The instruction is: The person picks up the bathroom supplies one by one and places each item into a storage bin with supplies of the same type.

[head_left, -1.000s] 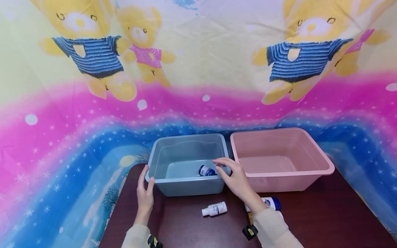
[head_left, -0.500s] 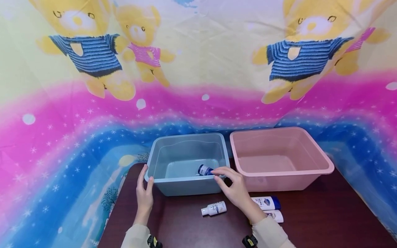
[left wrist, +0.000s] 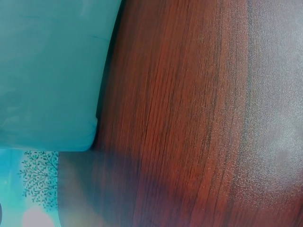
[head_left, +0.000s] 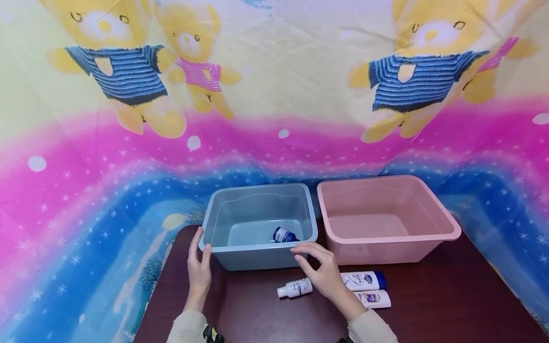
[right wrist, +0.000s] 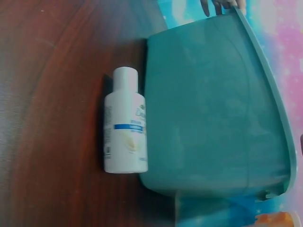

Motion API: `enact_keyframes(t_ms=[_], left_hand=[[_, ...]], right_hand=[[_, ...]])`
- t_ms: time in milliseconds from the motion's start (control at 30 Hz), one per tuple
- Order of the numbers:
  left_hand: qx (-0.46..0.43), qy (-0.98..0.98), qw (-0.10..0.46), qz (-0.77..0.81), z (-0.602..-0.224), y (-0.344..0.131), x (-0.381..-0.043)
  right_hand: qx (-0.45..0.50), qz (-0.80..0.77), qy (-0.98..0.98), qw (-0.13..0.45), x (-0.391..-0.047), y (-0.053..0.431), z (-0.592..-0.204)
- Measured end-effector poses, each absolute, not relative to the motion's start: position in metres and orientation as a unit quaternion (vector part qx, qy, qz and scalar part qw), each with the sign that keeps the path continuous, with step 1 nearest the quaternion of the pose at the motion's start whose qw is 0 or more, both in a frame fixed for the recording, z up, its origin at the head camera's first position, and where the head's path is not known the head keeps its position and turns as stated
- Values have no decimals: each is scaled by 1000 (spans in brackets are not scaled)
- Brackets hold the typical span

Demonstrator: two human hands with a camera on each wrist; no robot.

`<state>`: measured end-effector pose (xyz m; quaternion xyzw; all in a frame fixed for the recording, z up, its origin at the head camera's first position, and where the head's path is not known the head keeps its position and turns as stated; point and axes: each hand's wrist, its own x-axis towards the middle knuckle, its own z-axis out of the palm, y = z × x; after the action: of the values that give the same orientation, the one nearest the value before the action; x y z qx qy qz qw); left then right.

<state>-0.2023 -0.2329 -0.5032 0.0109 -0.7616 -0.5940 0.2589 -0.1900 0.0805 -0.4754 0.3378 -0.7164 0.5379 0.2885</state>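
My left hand touches the front left corner of the blue-grey plastic bin, its fingers along the side and its thumb at the front. Inside that bin lies a dark blue bottle with a white label, near the front right. My right hand hovers in front of the bin's right front corner, fingers loosely bent and holding nothing. Below its fingertips a small white bottle lies on the table; the right wrist view shows this white bottle with a blue stripe, close by the bin wall.
A pink bin stands to the right of the blue-grey one. On the table, right of my right hand, lie a white bottle with a blue cap and a white bottle with a purple label. A bear-printed cloth hangs behind.
My right hand has drawn back from over the blue-grey bin's front right rim towards me, leaving the dark blue bottle inside. The left hand stays at the corner.
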Motion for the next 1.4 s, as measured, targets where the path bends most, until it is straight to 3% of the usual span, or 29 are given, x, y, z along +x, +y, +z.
enact_keyframes(t_ms=[167, 567, 1400], left_hand=[[12, -762, 258, -594, -504, -233, -203], [14, -762, 260, -593, -503, -233, -202], [15, -755, 262, -602, -504, -232, -202]], right_hand=[[334, 535, -721, 288, -177, 77, -468], [330, 531, -741, 244, -184, 80, -527], [275, 460, -828, 163, -179, 79, -576]])
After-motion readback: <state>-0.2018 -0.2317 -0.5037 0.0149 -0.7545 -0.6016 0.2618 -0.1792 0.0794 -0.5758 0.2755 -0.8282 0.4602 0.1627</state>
